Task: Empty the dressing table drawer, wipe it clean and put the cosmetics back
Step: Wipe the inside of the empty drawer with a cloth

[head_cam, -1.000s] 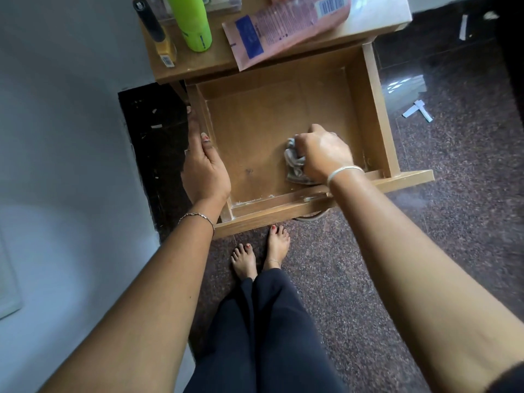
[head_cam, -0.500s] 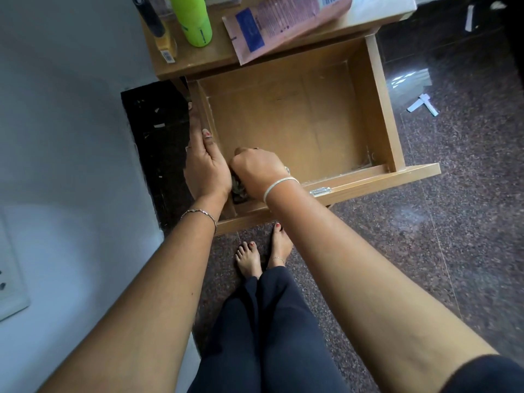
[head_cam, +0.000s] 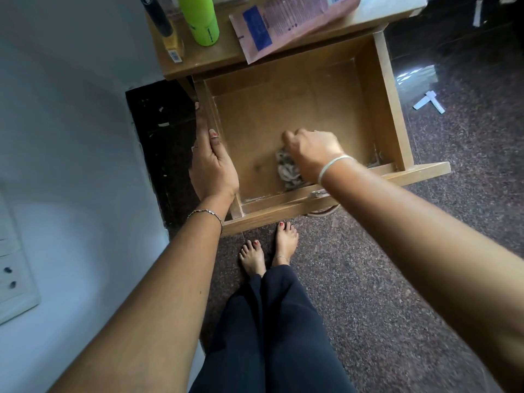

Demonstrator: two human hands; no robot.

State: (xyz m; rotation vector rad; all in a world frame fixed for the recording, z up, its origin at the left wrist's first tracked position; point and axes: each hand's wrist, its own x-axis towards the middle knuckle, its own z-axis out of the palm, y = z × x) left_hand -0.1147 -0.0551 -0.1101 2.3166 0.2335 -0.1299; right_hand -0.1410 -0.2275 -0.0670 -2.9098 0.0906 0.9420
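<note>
The wooden drawer is pulled out of the dressing table, and nothing lies in it except a crumpled grey cloth. My right hand grips that cloth and presses it on the drawer floor near the front wall. My left hand lies along the drawer's left wall, fingers straight on the outside and thumb on the rim. On the table top stand a green bottle, a dark-capped yellow bottle and a pink packet that overhangs the edge.
A grey wall with a socket plate runs down the left. My bare feet stand just below the drawer front on the speckled floor. A white scrap lies on the floor to the right of the drawer.
My right hand has swept the cloth from the drawer's front left corner back toward the middle right. My left hand has stayed on the left wall.
</note>
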